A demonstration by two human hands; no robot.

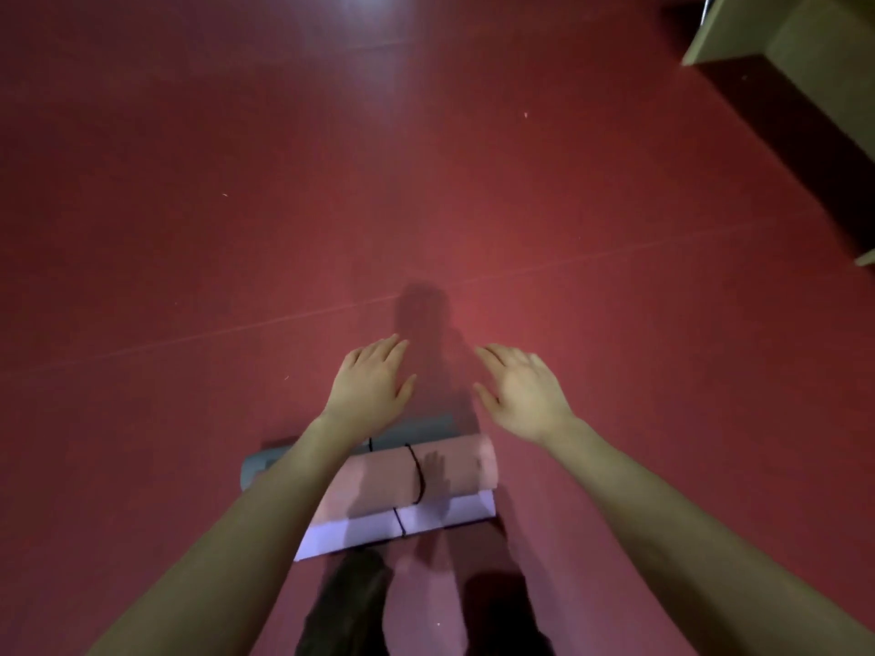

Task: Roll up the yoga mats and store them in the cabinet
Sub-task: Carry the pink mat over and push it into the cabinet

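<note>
3 rolled mats lie side by side on red floor (189, 229), lower centre of frame: grey mat (412, 430), pink mat (379, 480), lilac mat (445, 516) (each w/ black strap). Left hand (371, 385) & right hand (521, 395) hover above, fingers spread, holding nothing. Cabinet (805, 45) upper right.

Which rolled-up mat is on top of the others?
The pink mat is on top. It rests on the grey mat, which lies farther away, and the lilac mat, which lies closest to the person. Neither hand is touching it.
</note>
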